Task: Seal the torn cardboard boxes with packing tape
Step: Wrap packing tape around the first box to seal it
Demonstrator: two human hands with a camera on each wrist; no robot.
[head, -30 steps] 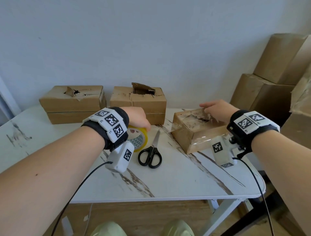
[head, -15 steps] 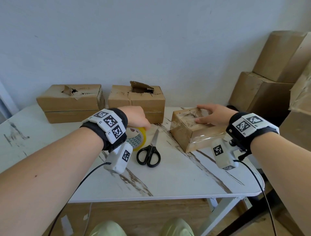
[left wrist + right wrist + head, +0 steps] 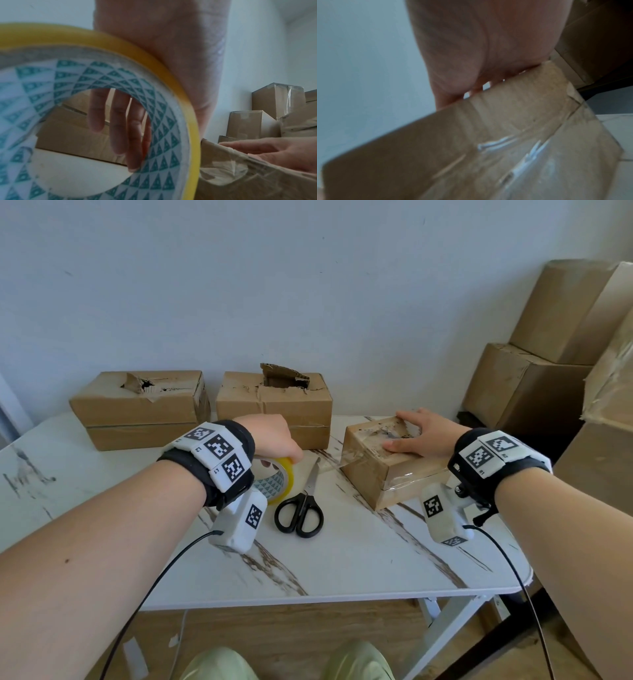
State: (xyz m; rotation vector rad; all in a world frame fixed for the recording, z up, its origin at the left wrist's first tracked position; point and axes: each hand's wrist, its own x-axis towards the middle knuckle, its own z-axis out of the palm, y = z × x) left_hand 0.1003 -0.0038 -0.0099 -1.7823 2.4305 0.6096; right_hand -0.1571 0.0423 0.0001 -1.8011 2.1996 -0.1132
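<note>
My left hand (image 3: 270, 436) grips a yellow-rimmed packing tape roll (image 3: 279, 479) standing on the table; its fingers (image 3: 120, 121) show through the roll's core (image 3: 96, 75). A clear strip of tape (image 3: 337, 463) stretches from the roll to the small torn cardboard box (image 3: 383, 484) on the right. My right hand (image 3: 423, 436) lies flat on that box's taped top, palm (image 3: 488, 47) down on the cardboard (image 3: 471, 148). At the back of the table stand two torn boxes, one on the left (image 3: 137, 412) and one in the middle (image 3: 274, 409), each with a hole in its top.
Black-handled scissors (image 3: 301, 508) lie between the roll and the small box. The white marble-pattern table (image 3: 359, 559) ends close to me and at the right. Large cardboard boxes (image 3: 548, 354) are stacked against the wall at the right.
My right hand has slid from the far edge of the small box's top towards me and now lies flat on it. My left hand and the roll have barely moved.
</note>
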